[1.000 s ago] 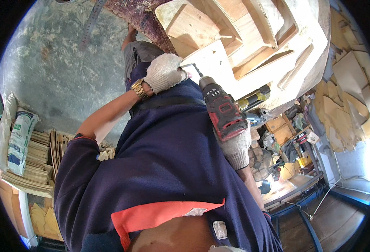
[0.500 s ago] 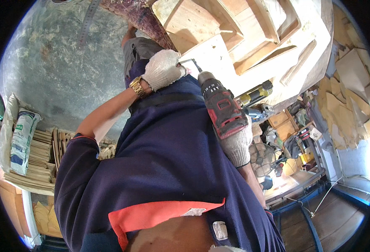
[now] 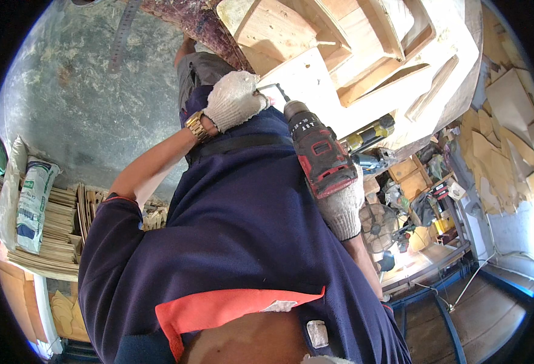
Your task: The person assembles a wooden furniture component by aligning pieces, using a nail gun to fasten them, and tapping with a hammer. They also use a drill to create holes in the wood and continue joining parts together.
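Standing here watching, I'd call it partway through. Clock's from the wearer's chest, 12 straight ahead. The wooden frame (image 3: 279,30) out at 1 o'clock has its curved walls up, so I reckon that part's done. The pale board (image 3: 315,88) is on its near side, and it has a small dark spot that might be a hole.

Right hand (image 3: 344,209) has its fingers wrapped round the drill (image 3: 322,155), around 1 to 2 o'clock, bit (image 3: 283,92) aimed at 11. The tip's right by the board's near corner; can't say if it's biting. Left hand (image 3: 233,102), at 12, has curled fingers beside it, but no telling if they're pinching anything. Drilling looks unfinished to me; how many holes are left, no idea.
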`<state>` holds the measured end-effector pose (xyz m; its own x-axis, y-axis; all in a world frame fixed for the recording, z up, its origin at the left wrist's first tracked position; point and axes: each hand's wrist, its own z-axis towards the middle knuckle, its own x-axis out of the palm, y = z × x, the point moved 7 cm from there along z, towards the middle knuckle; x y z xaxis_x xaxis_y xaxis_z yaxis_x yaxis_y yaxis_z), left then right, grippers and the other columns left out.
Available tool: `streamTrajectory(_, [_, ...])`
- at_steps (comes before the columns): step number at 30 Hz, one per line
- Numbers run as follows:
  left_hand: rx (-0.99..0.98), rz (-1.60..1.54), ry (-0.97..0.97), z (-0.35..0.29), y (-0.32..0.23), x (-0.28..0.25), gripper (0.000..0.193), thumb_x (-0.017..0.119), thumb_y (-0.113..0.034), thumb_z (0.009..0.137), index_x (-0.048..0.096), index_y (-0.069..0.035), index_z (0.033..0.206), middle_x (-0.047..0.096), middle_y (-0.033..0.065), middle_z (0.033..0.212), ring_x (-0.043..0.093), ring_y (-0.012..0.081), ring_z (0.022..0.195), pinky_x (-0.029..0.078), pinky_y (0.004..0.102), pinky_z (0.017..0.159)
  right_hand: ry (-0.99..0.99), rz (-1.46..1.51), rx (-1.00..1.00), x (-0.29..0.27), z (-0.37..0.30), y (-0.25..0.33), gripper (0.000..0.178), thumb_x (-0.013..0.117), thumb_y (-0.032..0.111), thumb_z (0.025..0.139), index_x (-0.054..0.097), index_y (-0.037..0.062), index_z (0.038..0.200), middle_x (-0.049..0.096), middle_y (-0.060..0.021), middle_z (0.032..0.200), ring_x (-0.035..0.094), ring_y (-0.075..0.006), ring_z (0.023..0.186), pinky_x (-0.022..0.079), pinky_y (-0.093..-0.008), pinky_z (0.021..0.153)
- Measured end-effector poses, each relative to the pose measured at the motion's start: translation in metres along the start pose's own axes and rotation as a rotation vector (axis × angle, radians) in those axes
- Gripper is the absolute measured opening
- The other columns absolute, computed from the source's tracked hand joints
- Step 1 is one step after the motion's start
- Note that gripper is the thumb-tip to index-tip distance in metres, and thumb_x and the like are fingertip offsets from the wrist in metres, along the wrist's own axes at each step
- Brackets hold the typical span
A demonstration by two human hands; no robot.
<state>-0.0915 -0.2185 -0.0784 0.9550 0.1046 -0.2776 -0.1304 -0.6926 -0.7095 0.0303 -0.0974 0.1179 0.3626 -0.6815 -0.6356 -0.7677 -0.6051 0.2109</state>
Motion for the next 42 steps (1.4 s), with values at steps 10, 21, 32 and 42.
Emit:
streamTrajectory(10, [0.085,-0.086,-0.136,-0.006,-0.01,-0.004,0.042,0.076,-0.042,0.081,0.074,-0.001,0.09,0.071,0.0213,0.084,0.071,0.0387,0.08,0.056,0.0465,0.073,0.098,-0.103,0.016,0.014,0.026,0.002,0.041,0.076,0.04,0.08,0.071,0.0084,0.105,0.071,-0.0143,0.081,0.07,-0.0325,0.073,0.054,-0.0415,0.065])
streamTrajectory(21, [-0.009,-0.046,-0.068,0.003,-0.007,-0.005,0.045,0.073,-0.046,0.082,0.074,-0.002,0.091,0.07,0.023,0.086,0.069,0.0414,0.086,0.053,0.0499,0.076,-0.117,-0.101,-0.075,0.017,0.012,-0.03,0.051,0.083,0.041,0.071,0.071,0.0066,0.106,0.071,-0.0128,0.08,0.07,-0.0287,0.072,0.055,-0.041,0.066])
streamTrajectory(32, [0.148,0.132,-0.132,-0.005,-0.014,-0.034,0.044,0.076,-0.042,0.086,0.066,0.0,0.081,0.068,0.021,0.076,0.07,0.0377,0.076,0.053,0.0431,0.067,-0.394,-0.087,-0.022,-0.026,-0.055,-0.038,0.054,0.081,0.028,0.077,0.067,0.0019,0.122,0.075,-0.0105,0.097,0.074,-0.0231,0.091,0.058,-0.0352,0.08])
streamTrajectory(42, [0.023,-1.132,-0.136,-0.092,-0.062,-0.102,0.058,0.084,-0.029,0.086,0.056,-0.004,0.131,0.068,0.0045,0.108,0.065,0.014,0.095,0.055,0.0319,0.08,-0.653,-0.302,-0.572,-0.039,0.034,0.128,0.032,0.069,0.019,0.077,0.065,0.0081,0.107,0.067,-0.0089,0.093,0.064,-0.0285,0.09,0.048,-0.043,0.082])
